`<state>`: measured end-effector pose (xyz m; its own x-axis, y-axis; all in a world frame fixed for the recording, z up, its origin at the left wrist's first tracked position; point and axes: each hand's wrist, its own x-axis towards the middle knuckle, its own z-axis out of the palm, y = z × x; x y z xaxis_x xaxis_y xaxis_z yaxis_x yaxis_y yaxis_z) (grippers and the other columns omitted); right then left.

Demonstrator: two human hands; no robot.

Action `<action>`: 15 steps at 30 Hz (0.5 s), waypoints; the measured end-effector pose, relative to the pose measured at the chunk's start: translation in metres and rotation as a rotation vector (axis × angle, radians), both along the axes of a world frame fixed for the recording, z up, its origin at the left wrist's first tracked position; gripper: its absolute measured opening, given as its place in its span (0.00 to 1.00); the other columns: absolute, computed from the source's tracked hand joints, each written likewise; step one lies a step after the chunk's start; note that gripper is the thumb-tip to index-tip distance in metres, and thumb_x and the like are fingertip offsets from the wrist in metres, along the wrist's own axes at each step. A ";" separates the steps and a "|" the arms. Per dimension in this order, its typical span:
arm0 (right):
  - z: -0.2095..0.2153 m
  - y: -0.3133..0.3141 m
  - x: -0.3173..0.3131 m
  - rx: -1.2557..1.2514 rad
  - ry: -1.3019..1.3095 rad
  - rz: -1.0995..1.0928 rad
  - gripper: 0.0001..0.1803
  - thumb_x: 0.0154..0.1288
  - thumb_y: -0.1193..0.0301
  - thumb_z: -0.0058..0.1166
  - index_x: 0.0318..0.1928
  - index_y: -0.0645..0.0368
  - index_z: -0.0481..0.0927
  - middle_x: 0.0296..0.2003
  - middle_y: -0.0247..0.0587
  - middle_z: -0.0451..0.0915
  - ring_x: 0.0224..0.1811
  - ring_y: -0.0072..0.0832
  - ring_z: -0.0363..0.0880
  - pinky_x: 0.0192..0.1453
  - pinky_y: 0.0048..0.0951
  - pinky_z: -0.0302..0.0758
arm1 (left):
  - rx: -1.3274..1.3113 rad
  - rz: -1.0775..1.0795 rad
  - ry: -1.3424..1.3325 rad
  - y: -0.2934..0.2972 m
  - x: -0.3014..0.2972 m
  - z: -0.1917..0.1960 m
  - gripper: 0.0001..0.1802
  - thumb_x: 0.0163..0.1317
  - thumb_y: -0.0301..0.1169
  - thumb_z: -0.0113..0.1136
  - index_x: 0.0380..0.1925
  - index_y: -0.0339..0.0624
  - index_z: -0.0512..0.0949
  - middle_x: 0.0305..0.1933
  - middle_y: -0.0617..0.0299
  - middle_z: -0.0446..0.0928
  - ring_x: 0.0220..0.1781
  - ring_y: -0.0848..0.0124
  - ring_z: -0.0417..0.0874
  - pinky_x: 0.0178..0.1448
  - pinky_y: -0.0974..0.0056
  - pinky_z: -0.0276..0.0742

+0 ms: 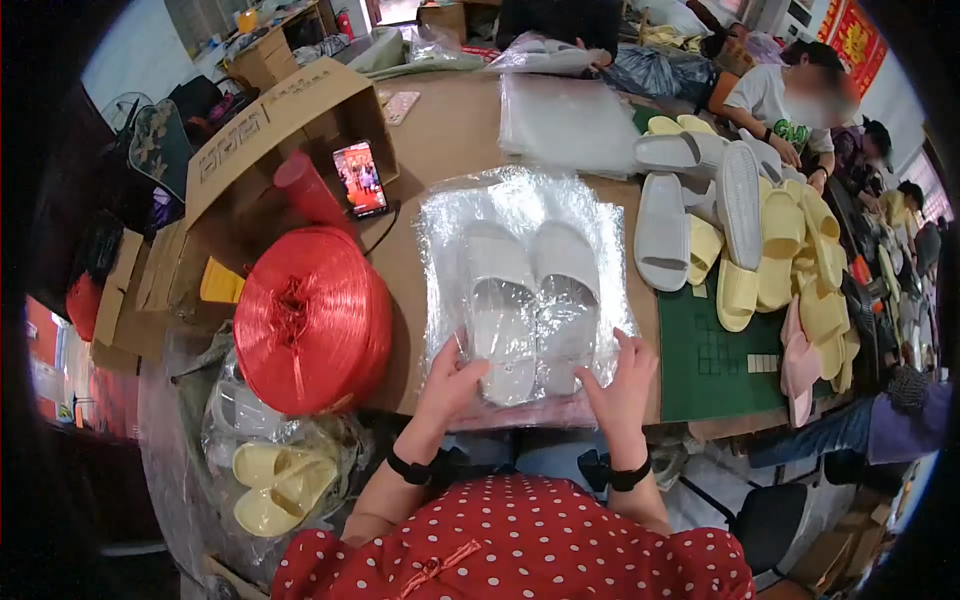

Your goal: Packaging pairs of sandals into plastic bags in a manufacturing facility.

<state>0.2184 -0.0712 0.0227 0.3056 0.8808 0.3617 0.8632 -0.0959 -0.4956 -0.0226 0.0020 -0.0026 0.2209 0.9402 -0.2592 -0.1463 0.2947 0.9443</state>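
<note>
Two slippers [490,255] lay bagged on the tabletop [408,245] | between and ahead of my left fingers [466,374] and right fingers [598,391], equally near | long axes ran away from me | grip: couldn't tell

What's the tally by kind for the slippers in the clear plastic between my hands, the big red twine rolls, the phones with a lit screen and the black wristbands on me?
Pale grey slippers, between left hand and right hand: 2
Big red twine roll: 1
Lit phone: 1
Black wristbands: 2
Total: 6
</note>
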 end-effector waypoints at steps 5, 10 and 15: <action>0.000 -0.006 0.003 0.123 0.125 0.029 0.46 0.50 0.62 0.74 0.66 0.65 0.64 0.53 0.52 0.71 0.53 0.45 0.70 0.58 0.44 0.69 | -0.126 -0.028 -0.417 -0.010 -0.002 0.017 0.35 0.56 0.20 0.53 0.68 0.32 0.63 0.57 0.52 0.77 0.55 0.66 0.81 0.61 0.62 0.76; -0.018 -0.009 0.009 -0.237 0.923 0.228 0.36 0.57 0.72 0.69 0.64 0.65 0.67 0.54 0.43 0.78 0.45 0.26 0.78 0.52 0.27 0.75 | -0.099 -0.024 -0.554 -0.042 -0.012 0.028 0.41 0.55 0.21 0.55 0.72 0.35 0.57 0.64 0.50 0.72 0.63 0.62 0.76 0.64 0.59 0.75; -0.033 -0.028 -0.037 0.236 0.702 0.204 0.35 0.60 0.77 0.64 0.64 0.70 0.60 0.60 0.49 0.69 0.58 0.32 0.73 0.61 0.31 0.72 | 0.104 -0.106 -0.257 -0.072 0.000 0.010 0.48 0.61 0.28 0.67 0.75 0.37 0.48 0.69 0.54 0.65 0.66 0.67 0.70 0.70 0.60 0.68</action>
